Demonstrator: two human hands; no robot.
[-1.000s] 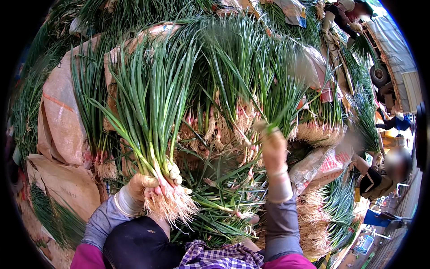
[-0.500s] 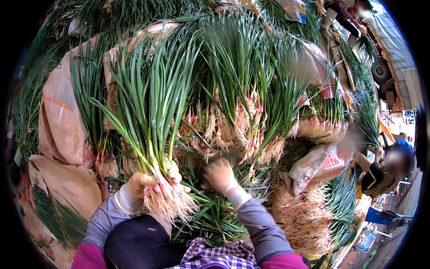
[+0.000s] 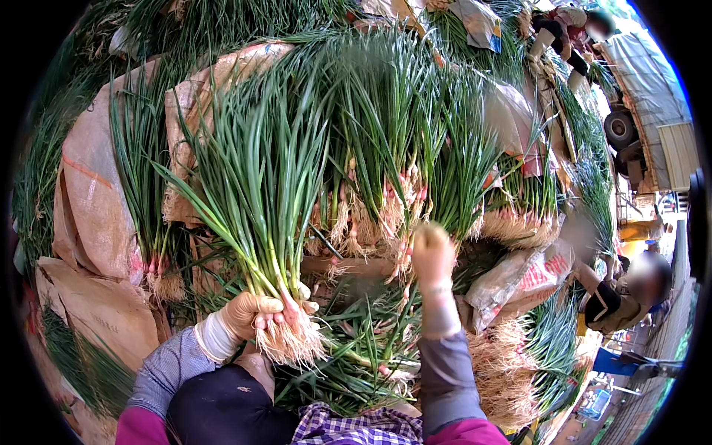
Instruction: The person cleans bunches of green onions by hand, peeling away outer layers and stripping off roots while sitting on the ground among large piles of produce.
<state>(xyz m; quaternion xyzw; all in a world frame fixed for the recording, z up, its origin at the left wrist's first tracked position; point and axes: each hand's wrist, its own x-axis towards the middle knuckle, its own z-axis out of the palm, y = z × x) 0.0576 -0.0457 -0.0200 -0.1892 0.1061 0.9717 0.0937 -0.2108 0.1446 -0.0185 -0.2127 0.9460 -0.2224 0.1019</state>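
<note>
My gloved left hand [image 3: 248, 315] is closed round the lower stems of a thick bunch of green garlic [image 3: 285, 245]. Its long green leaves point up and away, and its pink bulbs and pale roots hang toward my lap. My right hand [image 3: 433, 256], also gloved, is raised over the roots at the right part of the middle pile of green garlic [image 3: 397, 200]. Motion smears its fingers, so neither their pose nor anything in them can be made out. Loose stalks and leaves [image 3: 363, 363] lie between my arms, in front of my lap.
Tan sacks [image 3: 96, 185] lie at the left. A printed white sack [image 3: 523, 282] sits to the right, above a stack of green garlic [image 3: 504, 371] with roots turned toward me. One person [image 3: 630, 293] works at the right edge, another [image 3: 567, 41] at the far right near a truck [image 3: 645, 111].
My right hand has moved right and away from me, from beside the held bunch to the middle pile's roots. My left hand keeps its hold on the bunch, shifted slightly right.
</note>
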